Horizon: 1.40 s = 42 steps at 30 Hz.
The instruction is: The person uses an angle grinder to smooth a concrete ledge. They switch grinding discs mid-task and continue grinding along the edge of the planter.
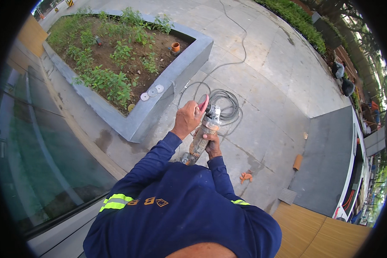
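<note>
An angle grinder [199, 142], worn and dusty, is held in front of my chest with its metal head pointing away from me. My right hand [213, 145] wraps round its body from the right. At the head, my left hand [187, 118] has its fingers closed on the edge of a reddish disc [203, 103], which stands tilted against the grinder's head. How the disc is fastened is hidden. Beyond the tool, a dark cable [230, 107] lies in loose coils on the paving. Several small round discs [152, 92] rest on the planter's ledge, left of my hands.
A grey planter [138, 120] with soil and green plants stands at the front left, an orange pipe [175, 46] rising inside it. Glass panels [51, 159] run along my left. Small orange objects [246, 176] lie on the paving at right. A grey wall [324, 159] stands farther right.
</note>
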Available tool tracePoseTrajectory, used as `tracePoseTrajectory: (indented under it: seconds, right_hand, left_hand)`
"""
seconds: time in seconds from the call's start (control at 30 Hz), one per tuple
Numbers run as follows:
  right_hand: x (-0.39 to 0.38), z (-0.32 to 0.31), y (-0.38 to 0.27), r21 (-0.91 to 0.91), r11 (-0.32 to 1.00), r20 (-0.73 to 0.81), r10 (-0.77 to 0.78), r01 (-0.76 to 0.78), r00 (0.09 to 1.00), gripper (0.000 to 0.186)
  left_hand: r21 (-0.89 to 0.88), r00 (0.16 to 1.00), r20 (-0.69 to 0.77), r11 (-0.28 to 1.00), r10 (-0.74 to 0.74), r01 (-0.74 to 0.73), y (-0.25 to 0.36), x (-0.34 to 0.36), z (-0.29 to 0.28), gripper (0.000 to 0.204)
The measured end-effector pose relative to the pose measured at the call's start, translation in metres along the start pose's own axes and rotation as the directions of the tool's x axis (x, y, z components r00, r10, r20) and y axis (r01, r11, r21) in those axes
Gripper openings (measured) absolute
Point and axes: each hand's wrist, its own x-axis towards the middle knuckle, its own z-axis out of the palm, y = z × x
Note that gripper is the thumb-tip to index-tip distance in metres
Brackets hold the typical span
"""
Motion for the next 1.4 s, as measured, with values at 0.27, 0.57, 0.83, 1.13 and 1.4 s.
tracePoseTrajectory:
  seconds: [0.27, 0.57, 0.83, 1.13, 1.4]
  right_hand:
    - [0.016, 0.008, 0.008, -0.052, 0.998, 0.064, 0.037, -0.034, 0.997, 0.056]
    - [0.022, 0.010, 0.004, -0.043, 0.996, 0.041, 0.078, -0.076, 0.996, 0.056]
    - [0.019, 0.006, 0.006, -0.009, 1.000, 0.029, 0.018, -0.017, 0.999, 0.058]
    - [0.008, 0.024, -0.004, -0.155, 0.987, -0.018, -0.038, 0.035, 0.999, 0.049]
    - [0.012, 0.033, 0.002, -0.265, 0.964, -0.040, -0.013, 0.002, 0.999, 0.052]
  left_hand:
    - [-0.162, 0.963, 0.015, 0.950, -0.268, 0.267, -0.039, 0.005, -0.024, 0.013]
    - [0.154, 0.989, -0.065, 0.978, -0.129, 0.138, 0.000, -0.003, -0.007, 0.021]
    - [0.126, 0.991, 0.000, 0.983, -0.135, 0.134, -0.006, 0.009, -0.006, 0.030]
    - [-0.036, 0.736, -0.194, 0.755, -0.649, 0.655, -0.038, 0.015, 0.020, 0.038]
    - [-0.328, 0.649, 0.068, 0.597, -0.758, 0.732, -0.111, 0.005, 0.002, 0.040]
